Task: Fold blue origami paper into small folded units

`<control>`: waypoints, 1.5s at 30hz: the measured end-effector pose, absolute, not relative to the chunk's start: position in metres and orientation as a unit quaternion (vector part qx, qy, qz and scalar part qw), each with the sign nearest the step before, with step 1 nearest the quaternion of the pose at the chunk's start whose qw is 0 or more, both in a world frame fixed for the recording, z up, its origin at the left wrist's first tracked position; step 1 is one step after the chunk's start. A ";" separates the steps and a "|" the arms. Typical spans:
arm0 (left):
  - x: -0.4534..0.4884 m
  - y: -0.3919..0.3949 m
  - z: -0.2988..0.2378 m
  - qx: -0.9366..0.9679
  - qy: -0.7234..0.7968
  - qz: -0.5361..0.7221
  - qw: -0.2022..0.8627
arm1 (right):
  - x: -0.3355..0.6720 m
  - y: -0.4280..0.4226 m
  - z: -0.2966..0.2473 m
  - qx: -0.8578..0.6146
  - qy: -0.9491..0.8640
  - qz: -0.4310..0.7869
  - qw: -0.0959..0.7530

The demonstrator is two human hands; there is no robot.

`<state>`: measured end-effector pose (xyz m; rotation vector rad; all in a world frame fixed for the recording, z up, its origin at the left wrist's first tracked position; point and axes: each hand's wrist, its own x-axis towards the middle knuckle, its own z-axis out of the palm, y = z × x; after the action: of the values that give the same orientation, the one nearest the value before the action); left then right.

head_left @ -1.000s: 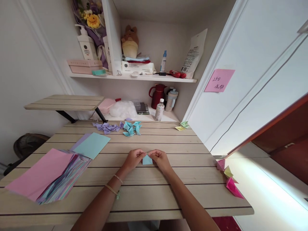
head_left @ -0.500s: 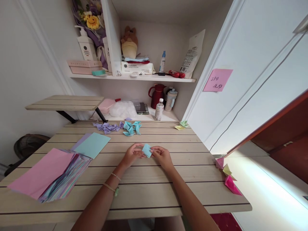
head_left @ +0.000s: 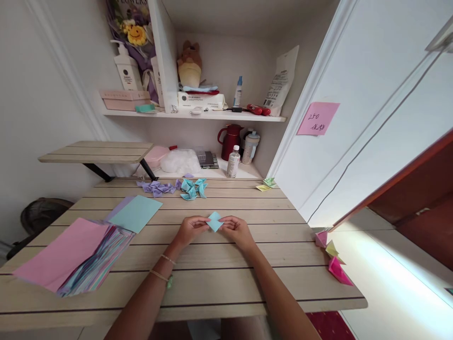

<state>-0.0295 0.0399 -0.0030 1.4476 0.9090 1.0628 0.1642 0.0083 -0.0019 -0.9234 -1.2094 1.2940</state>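
Observation:
A small light-blue folded paper square (head_left: pixel 215 221) is held up over the middle of the desk, turned like a diamond. My left hand (head_left: pixel 193 228) pinches its left corner, and my right hand (head_left: pixel 236 230) pinches the right one. Beyond them lies a cluster of turquoise folded paper pieces (head_left: pixel 193 188), beside a row of purple folded pieces (head_left: pixel 157 188). To the left rests a flat light-blue paper sheet (head_left: pixel 137 213) partly over a purple one. Nearer me sits a thick stack of coloured paper (head_left: pixel 65 255) with a pink sheet on top.
Green and yellow folded papers (head_left: pixel 268 183) lie at the desk's back right. Pink and yellow folded pieces (head_left: pixel 339 271) line its right edge. A clear bottle (head_left: pixel 233 162) and a red jug (head_left: pixel 230 141) stand at the back. A small raised wooden shelf (head_left: pixel 95 150) overhangs the back left.
The folded paper has turned into an even diamond. My left fingers have closed together onto its left corner; my right hand has barely moved.

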 end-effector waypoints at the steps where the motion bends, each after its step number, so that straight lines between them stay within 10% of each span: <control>1: -0.030 0.040 -0.004 0.610 0.379 0.444 0.535 | 0.165 0.008 -0.003 -0.387 -0.509 0.548 0.539; 45: -0.011 0.029 -0.009 0.549 0.429 0.365 0.618 | 0.156 0.009 -0.014 -0.448 -0.434 0.584 0.519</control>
<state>-0.0113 0.0295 -0.0094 1.2626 0.9876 0.8389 0.1565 0.0085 -0.0141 -1.0750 -1.0419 1.4012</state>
